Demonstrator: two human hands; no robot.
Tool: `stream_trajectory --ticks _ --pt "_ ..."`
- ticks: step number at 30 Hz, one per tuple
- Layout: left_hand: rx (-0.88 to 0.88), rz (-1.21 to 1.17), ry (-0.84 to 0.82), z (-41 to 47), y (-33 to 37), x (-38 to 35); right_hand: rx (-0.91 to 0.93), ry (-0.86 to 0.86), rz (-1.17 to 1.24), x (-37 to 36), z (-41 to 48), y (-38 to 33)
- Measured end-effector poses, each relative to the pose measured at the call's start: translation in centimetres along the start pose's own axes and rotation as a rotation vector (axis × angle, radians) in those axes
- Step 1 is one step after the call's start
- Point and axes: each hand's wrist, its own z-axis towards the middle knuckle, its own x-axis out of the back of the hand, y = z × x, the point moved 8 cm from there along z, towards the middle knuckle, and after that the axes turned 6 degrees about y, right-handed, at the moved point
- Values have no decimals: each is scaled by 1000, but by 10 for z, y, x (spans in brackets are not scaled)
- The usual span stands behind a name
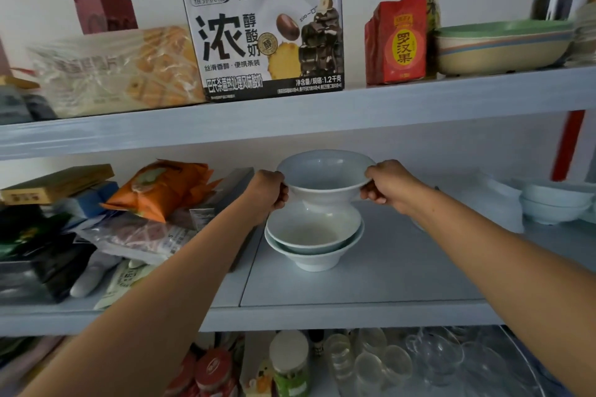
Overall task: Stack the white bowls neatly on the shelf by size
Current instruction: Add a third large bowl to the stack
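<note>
Both forearms outstretched, hands [269,192] [388,185] gripping white bowl [325,176] rims, seemingly just above two-bowl stack [314,238]

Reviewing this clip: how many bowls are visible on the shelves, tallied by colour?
White bowls: 5 (one held by the left hand and right hand, two nested below, two stacked at right)
Coloured bowls, top shelf stack: at least 2; exact number unclear
Total: at least 7
</note>
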Motion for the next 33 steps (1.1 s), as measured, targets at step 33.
stream_trajectory --ticks 33 --pt "220 200 0 -12 -79 23 28 11 -440 -38 -6 60"
